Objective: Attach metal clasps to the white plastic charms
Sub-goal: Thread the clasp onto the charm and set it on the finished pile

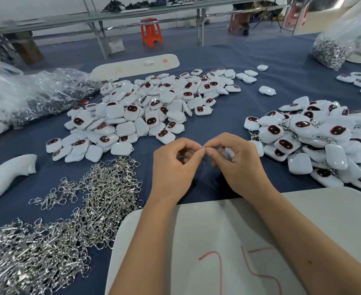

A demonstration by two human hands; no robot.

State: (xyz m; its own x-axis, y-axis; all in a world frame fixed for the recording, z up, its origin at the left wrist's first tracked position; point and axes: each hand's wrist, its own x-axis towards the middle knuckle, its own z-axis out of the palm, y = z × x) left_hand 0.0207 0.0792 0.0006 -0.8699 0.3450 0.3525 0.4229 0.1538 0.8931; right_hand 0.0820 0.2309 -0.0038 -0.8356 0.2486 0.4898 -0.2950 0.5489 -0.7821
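The blue-covered bench (228,60) is basically buried: a big heap of white plastic charms (149,107) sits up around 11 o'clock from the hands, a second charm pile (315,141) with chains on it lies off at 3 o'clock, and a huge tangle of loose metal clasps (69,220) spreads out at 8 o'clock. Dead center, the left hand (175,165) and right hand (237,160) are curled with fingertips nearly touching, both pinching one tiny clasp (205,155) that dangles between them, and a white charm (228,153) seems tucked under the right fingers, mostly hidden.
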